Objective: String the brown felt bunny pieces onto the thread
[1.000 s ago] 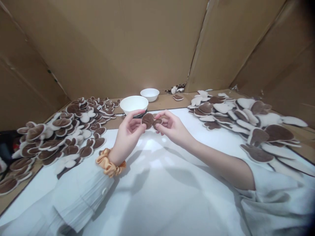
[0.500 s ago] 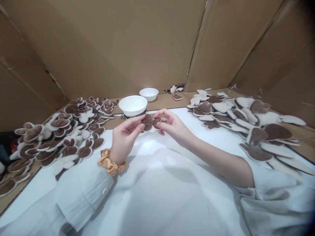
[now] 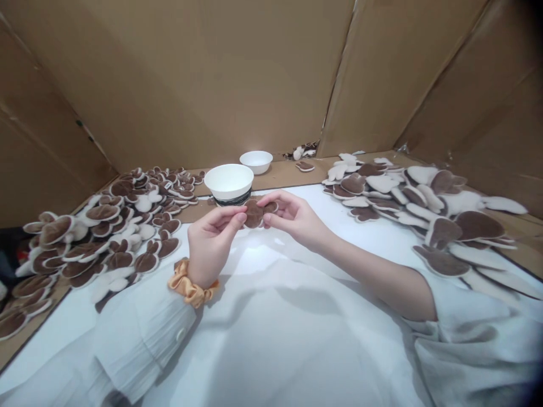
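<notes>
Both hands hold one small brown plush piece (image 3: pixel 255 213) above the white table (image 3: pixel 271 316). My left hand (image 3: pixel 212 240) pinches its left edge between thumb and fingers; an orange scrunchie (image 3: pixel 186 282) sits on that wrist. My right hand (image 3: pixel 292 217) pinches the right side of the piece with its fingertips. Just behind the piece stands a white bowl (image 3: pixel 229 181) with dark bands round its base.
A heap of brown and cream plush pieces (image 3: pixel 106 232) covers the left side. A larger heap of bigger pieces (image 3: pixel 424 209) lies at the right. A second white bowl (image 3: pixel 256 161) stands farther back. Cardboard walls (image 3: pixel 212 79) enclose the table on three sides.
Both hands have drifted slightly down and left with the plush piece, and the fingers have shifted their grip on it. The heaps and bowls stay put.
</notes>
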`<state>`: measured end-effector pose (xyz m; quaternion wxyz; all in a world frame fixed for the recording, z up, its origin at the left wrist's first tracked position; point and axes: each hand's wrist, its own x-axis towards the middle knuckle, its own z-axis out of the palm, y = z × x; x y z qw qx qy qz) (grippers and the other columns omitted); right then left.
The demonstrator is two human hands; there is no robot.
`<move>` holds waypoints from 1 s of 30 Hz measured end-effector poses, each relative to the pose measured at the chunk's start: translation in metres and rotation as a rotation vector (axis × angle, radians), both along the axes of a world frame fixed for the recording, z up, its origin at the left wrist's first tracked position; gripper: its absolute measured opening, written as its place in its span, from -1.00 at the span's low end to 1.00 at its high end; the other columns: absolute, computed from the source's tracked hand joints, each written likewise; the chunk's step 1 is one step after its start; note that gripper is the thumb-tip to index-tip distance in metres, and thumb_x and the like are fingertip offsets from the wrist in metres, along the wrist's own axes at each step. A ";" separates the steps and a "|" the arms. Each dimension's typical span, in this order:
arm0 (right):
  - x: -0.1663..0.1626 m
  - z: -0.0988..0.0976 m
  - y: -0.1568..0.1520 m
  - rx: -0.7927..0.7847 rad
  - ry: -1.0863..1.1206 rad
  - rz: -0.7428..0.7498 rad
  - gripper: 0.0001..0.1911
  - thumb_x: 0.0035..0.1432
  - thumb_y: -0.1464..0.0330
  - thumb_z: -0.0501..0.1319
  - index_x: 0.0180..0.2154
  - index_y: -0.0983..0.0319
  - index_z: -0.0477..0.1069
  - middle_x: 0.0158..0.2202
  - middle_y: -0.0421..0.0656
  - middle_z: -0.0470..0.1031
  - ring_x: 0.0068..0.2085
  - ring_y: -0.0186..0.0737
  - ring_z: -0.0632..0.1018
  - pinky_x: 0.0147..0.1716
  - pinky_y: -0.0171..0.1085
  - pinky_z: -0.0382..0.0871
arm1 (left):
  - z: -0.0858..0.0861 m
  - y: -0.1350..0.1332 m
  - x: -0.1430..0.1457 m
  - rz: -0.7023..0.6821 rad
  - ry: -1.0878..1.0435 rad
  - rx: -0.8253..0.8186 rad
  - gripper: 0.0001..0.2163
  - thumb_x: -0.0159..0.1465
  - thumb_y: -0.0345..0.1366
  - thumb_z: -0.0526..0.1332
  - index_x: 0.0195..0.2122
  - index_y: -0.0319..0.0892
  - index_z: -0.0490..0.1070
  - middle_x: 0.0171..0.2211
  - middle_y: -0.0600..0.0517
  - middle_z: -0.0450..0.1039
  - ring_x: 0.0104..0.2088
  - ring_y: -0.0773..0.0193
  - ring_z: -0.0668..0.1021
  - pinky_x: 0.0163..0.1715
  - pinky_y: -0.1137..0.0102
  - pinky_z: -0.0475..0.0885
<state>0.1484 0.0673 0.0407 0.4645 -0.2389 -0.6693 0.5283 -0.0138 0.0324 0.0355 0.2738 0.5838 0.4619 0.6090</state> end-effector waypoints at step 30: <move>0.006 -0.016 0.004 -0.198 0.197 0.100 -0.89 -0.07 0.44 0.28 -0.43 0.27 0.37 -0.50 -0.27 0.40 -0.48 -0.44 0.44 -0.43 -0.38 0.35 | -0.004 -0.005 0.009 -0.101 -0.109 -0.095 -0.85 0.04 -0.29 0.29 -0.36 -0.22 0.47 -0.44 0.04 0.52 -0.51 0.37 0.52 -0.45 0.48 0.47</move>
